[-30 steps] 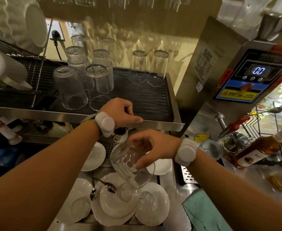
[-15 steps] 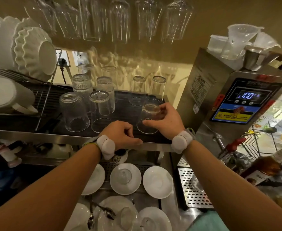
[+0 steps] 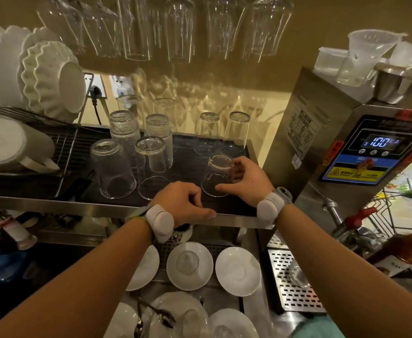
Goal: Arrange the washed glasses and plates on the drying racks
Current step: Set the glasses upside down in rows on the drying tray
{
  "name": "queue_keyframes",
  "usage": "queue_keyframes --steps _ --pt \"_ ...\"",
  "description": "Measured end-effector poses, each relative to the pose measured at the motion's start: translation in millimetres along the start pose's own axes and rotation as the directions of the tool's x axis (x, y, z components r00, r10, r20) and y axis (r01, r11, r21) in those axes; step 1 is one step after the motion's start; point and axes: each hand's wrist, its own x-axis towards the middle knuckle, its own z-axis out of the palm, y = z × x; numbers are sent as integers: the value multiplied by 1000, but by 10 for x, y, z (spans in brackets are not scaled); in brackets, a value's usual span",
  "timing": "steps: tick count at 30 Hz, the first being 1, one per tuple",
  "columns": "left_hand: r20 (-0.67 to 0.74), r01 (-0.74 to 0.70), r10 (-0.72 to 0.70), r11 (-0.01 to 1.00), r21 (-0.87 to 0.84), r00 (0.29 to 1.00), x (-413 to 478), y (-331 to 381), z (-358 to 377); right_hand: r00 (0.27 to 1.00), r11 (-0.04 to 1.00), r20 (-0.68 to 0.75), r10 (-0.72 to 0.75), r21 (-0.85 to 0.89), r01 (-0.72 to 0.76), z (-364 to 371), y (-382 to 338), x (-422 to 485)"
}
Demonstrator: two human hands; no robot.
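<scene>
Right hand (image 3: pixel 245 182) was wrapped round a small clear glass (image 3: pixel 218 176), flipped upside down, rim down on the black drying rack (image 3: pixel 190 167) near its 4 o'clock corner. Left hand (image 3: pixel 183 203) sat at the glass's 7 o'clock, fingers curled in a loose fist holding nothing, thumb lying along the steel front edge (image 3: pixel 102 204). More upturned glasses (image 3: pixel 113 169) stood at 10 o'clock, white saucers (image 3: pixel 237 270) down at 6
</scene>
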Motion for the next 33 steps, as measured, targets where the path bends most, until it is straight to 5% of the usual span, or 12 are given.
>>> queue_keyframes --steps 15,22,27,33 --pt "8 35 -35 999 -22 999 -6 -6 -8 996 997 -36 75 -29 -77 309 -150 739" --pt "0 16 -16 999 -29 1000 -8 -14 -21 990 985 77 119 -139 -107 217 -286 631" --pt "-43 -29 29 1000 6 999 -6 19 -70 997 975 -38 63 218 -53 -138 -610 73" --pt "-31 -57 57 998 7 998 -13 16 -39 936 945 353 -7 308 -109 -162 -459 -978"
